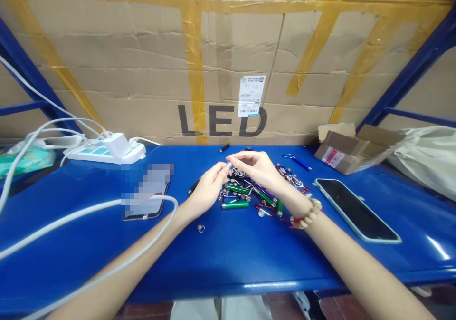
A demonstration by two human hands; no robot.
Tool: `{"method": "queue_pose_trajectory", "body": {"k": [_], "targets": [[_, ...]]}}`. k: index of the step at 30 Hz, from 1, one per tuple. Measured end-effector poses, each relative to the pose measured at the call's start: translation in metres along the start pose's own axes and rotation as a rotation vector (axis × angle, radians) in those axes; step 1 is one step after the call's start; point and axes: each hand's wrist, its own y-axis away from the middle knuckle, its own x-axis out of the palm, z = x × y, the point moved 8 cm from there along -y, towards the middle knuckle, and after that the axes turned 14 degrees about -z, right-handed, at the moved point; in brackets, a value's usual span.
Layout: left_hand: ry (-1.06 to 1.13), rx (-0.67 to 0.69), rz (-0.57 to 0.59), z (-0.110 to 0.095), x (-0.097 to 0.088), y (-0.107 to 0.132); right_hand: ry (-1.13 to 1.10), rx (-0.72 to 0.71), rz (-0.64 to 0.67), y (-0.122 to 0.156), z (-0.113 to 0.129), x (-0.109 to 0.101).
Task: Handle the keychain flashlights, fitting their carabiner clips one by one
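Left hand (210,186) and right hand (257,169), fingertips nearly closed, pinch a seemingly silvery piece (228,166); a slip could lose it among tubes (237,189) at five o'clock.

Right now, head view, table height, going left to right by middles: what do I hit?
Green plastic packaging → white power strip → lit phone → left hand → small silvery piece → right hand → blue tube → dark-screened phone → pale crumpled material.
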Motion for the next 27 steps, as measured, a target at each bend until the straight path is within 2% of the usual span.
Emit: {"method": "queue_pose_trajectory", "body": {"k": [8,14,16,22,25,27], "targets": [[0.008,-0.021,0.019,0.001,0.001,0.002,0.158,-0.105,-0.070,0.001,0.002,-0.003],[0.104,-0.265,0.086,0.006,0.010,0.009,0.125,-0.155,-0.057,0.002,0.006,-0.003],[0.110,-0.303,0.122,0.004,0.013,0.011,0.147,-0.140,-0.018,0.001,0.006,-0.003],[0.081,-0.326,0.176,0.003,0.012,0.014,0.334,-0.167,0.011,0.003,0.011,-0.004],[0.085,-0.319,0.222,0.004,0.013,0.015,0.369,-0.168,0.083,0.009,0.012,0.004],[0.090,-0.276,0.210,0.003,0.012,0.013,0.357,-0.165,0.126,0.012,0.011,0.008]]}}
